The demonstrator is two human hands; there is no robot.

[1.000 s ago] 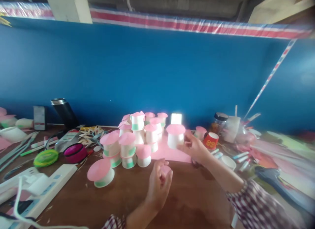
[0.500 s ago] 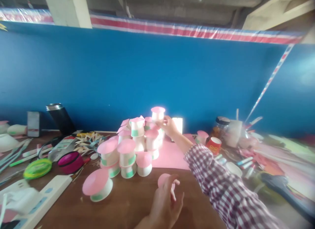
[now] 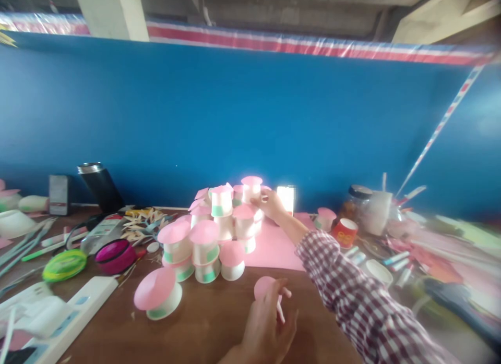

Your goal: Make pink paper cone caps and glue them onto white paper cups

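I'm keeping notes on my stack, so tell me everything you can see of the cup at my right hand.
The cup is white and looks like paper, with a flat, roughly level round pink top wider than its body. It sits high at the right of the stack, and your right hand touches its lower right side. Glare hides finer detail, and whether it rests below is unclear.

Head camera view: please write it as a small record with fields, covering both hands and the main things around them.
Stack: pink-topped white paper cups, some with green patches
Right hand: holds a white paper cup with flat pink top, at the stack's top
Left hand: over the brown table, partly hiding a round pink piece; cannot tell if held
Beside stack: flat pink sheet
Left side: black cylindrical bottle, magenta round case
Right side: red paper cup
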